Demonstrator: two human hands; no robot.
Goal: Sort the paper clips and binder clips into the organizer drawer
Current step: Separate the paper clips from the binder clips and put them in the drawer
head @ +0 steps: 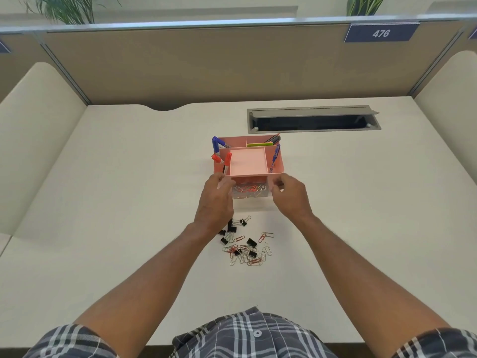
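Observation:
A pink desk organizer [278,164] stands mid-desk with markers and pens in its compartments. Its clear drawer [249,190] is pulled out toward me and holds several silver and red paper clips. My left hand [215,202] is at the drawer's left side and my right hand [290,193] at its right side, fingers curled near the corners; whether they touch it is unclear. Closer to me lies a loose pile of paper clips [247,253] mixed with black binder clips [251,242], partly hidden under my left wrist.
A grey cable tray [313,120] with its lid open sits in the desk behind the organizer. Beige partition walls enclose the desk at the back and both sides. A blue sign [380,33] reads 476.

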